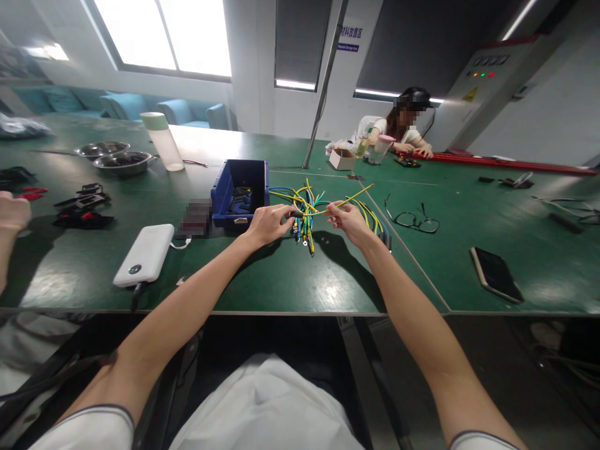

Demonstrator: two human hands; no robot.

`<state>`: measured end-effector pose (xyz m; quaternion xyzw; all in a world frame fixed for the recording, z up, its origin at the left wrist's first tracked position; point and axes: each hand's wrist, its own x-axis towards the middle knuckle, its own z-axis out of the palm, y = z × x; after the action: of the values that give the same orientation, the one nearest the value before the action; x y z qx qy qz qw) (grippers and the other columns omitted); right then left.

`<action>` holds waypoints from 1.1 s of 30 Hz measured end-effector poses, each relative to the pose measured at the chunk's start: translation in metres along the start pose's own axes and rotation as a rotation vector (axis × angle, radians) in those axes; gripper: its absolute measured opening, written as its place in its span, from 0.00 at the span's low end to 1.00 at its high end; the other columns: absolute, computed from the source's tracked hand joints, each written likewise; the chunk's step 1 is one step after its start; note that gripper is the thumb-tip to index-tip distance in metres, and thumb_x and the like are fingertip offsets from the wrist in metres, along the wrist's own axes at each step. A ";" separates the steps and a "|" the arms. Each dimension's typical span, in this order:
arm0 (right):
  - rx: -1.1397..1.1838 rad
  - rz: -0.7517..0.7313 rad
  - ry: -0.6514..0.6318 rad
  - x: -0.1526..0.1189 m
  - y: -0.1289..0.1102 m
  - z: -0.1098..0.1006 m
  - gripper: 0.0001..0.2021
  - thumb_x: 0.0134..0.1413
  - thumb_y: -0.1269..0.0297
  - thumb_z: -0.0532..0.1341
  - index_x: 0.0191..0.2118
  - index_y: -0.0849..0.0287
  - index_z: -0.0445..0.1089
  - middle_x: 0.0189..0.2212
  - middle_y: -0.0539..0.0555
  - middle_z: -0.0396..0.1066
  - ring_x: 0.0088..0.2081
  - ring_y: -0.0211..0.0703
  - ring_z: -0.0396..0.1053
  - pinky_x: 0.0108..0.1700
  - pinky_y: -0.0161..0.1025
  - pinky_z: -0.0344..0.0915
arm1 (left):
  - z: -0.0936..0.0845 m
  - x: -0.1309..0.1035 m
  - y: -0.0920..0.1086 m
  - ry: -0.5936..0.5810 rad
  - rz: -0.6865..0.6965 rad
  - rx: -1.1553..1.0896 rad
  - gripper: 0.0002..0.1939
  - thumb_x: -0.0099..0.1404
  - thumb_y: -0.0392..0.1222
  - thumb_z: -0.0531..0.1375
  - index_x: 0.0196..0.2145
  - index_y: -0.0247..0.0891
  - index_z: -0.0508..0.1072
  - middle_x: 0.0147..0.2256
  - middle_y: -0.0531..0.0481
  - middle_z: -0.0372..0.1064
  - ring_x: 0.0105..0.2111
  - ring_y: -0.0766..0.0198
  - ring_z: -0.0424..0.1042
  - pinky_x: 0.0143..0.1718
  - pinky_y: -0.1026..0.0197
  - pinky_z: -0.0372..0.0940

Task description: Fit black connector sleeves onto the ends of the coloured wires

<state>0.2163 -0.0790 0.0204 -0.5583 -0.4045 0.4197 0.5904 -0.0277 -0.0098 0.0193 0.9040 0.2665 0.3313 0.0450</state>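
My left hand (270, 224) pinches a small black sleeve-like piece (296, 214) between thumb and fingers. My right hand (350, 221) is closed on a yellow-green wire (359, 195), whose free end points up and to the right. Between the hands the wire runs to the black piece; whether it goes inside cannot be made out. Under and around them lies a tangled pile of yellow, blue and green wires (309, 240), some with metal ring ends. More wires with black ends (385, 240) lie just right of my right hand. A blue bin (218, 203) holding small black pieces stands by my left hand.
A white power bank (146, 253) lies left, with glasses (415, 220) and a phone (495, 274) to the right. Metal bowls (122, 164) and a bottle (163, 144) stand behind. A co-worker (405, 128) sits across the green table; another person's hand (13, 212) shows far left.
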 end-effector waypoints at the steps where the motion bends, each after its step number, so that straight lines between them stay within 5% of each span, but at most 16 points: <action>1: -0.005 -0.009 -0.001 0.000 0.000 0.000 0.18 0.42 0.53 0.71 0.35 0.58 0.69 0.29 0.52 0.75 0.23 0.32 0.69 0.20 0.27 0.61 | 0.000 0.000 0.000 -0.001 0.000 0.003 0.13 0.65 0.44 0.57 0.46 0.46 0.75 0.35 0.52 0.75 0.31 0.64 0.72 0.32 0.63 0.60; 33: -0.037 -0.027 -0.011 0.000 0.001 0.000 0.18 0.42 0.52 0.70 0.35 0.59 0.71 0.30 0.53 0.76 0.23 0.31 0.69 0.21 0.27 0.61 | 0.000 0.000 0.000 -0.026 -0.020 0.041 0.14 0.65 0.45 0.57 0.47 0.45 0.75 0.39 0.50 0.76 0.34 0.62 0.74 0.32 0.62 0.59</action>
<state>0.2159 -0.0788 0.0196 -0.5613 -0.4228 0.4074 0.5833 -0.0275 -0.0101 0.0191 0.9063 0.2817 0.3133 0.0333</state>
